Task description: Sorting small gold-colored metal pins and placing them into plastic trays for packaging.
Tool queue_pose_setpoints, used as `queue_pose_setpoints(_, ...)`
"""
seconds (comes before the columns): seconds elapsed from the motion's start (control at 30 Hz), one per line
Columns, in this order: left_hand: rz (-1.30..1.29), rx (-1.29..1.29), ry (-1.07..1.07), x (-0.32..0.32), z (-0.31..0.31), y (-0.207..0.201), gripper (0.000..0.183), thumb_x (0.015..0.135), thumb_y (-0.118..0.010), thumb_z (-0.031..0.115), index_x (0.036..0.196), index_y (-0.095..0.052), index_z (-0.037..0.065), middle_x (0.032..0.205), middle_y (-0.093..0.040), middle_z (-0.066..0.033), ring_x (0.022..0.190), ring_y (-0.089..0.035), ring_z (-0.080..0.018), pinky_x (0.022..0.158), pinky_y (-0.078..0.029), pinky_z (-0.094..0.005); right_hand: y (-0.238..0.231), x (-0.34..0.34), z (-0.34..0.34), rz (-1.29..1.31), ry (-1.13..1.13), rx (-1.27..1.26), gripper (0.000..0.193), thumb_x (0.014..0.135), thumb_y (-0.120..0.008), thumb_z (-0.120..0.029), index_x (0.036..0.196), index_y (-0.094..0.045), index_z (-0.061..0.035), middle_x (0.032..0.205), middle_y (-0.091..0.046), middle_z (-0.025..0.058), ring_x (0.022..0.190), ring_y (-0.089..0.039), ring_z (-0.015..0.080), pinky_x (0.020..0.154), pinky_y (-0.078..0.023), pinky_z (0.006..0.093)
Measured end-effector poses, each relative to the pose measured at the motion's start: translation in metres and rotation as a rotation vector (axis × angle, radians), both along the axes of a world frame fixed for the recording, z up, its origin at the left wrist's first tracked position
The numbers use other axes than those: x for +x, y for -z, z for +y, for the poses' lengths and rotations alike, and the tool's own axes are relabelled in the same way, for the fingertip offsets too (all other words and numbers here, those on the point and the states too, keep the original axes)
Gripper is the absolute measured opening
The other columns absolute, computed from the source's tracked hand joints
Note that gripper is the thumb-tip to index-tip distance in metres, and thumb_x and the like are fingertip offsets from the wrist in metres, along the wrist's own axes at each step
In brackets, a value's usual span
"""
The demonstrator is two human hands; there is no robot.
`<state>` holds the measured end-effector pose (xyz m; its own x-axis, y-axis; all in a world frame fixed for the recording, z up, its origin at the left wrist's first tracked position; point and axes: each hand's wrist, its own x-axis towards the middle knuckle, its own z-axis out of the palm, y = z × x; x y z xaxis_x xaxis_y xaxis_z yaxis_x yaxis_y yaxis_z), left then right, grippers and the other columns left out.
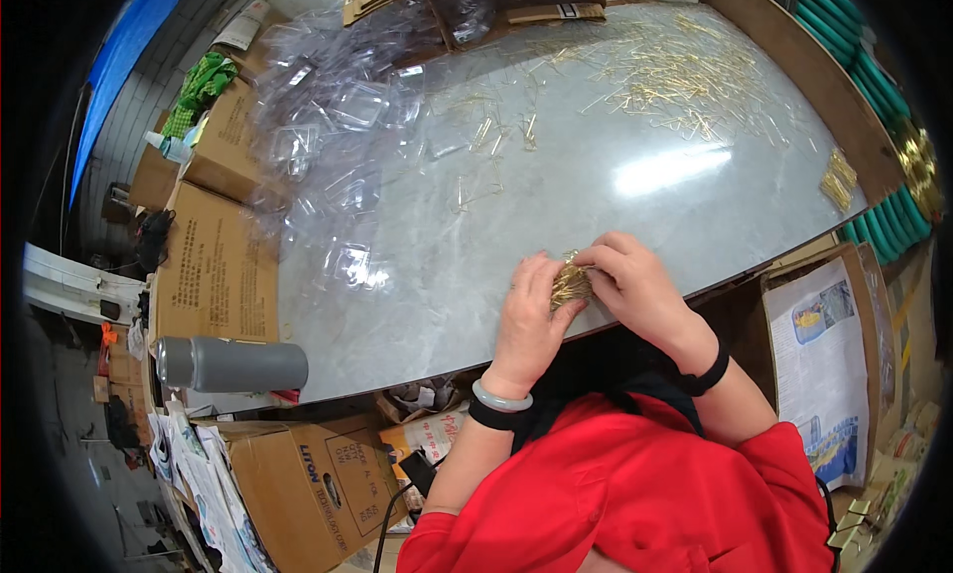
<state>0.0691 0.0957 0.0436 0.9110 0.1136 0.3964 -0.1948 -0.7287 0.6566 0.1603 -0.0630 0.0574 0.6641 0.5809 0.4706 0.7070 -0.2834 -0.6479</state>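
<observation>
A bundle of thin gold-coloured wire hooks [570,286] is held between my two hands close to the table's front edge. My left hand [532,310] is closed around the bundle from the left side. From the right, the fingers of my right hand [632,280] are pinched at the bundle's upper end. The hands hide part of it, so the exact shape of each wire piece is hard to make out. Ahead on the grey table [437,305] lie a few loose wire hooks [529,131], and a large scattered pile of gold wire hooks [685,72] spreads at the far right.
Clear plastic boxes [352,107] are heaped at the far left. A grey bottle [243,365] lies on its side at the near left corner, beside cardboard boxes [223,275]. A small gold bundle [839,181] rests at the right edge, near a wooden rim [844,107].
</observation>
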Motion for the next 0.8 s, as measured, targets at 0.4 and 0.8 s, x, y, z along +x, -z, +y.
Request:
queue_pose_setpoints(0.4, -0.048, 0.062, -0.036, -0.003, 0.003, 0.006, 0.043, 0.079, -0.073, 0.002, 0.120, -0.061, 0.002, 0.121, -0.062, -0.0166, 0.123, -0.055, -0.0414, 0.114, -0.035, -0.0560, 0.007, -0.015, 0.004, -0.222, 0.231, 0.011, 0.021, 0.077, -0.071, -0.003, 0.096, -0.068, -0.0089, 0.091, -0.065, 0.0053, 0.093, -0.058, 0.0297, 0.084, -0.046, 0.0415)
queue_pose_setpoints(0.8, -0.066, 0.059, -0.066, -0.001, 0.004, 0.005, 0.040, 0.078, -0.073, 0.003, 0.117, -0.062, 0.001, 0.115, -0.063, -0.0158, 0.121, -0.054, -0.0406, 0.112, -0.036, -0.0549, 0.003, -0.035, 0.013, -0.166, 0.024, 0.063, 0.017, 0.081, -0.072, -0.006, 0.096, -0.063, -0.0090, 0.094, -0.062, 0.0078, 0.091, -0.057, 0.0311, 0.082, -0.045, 0.0413)
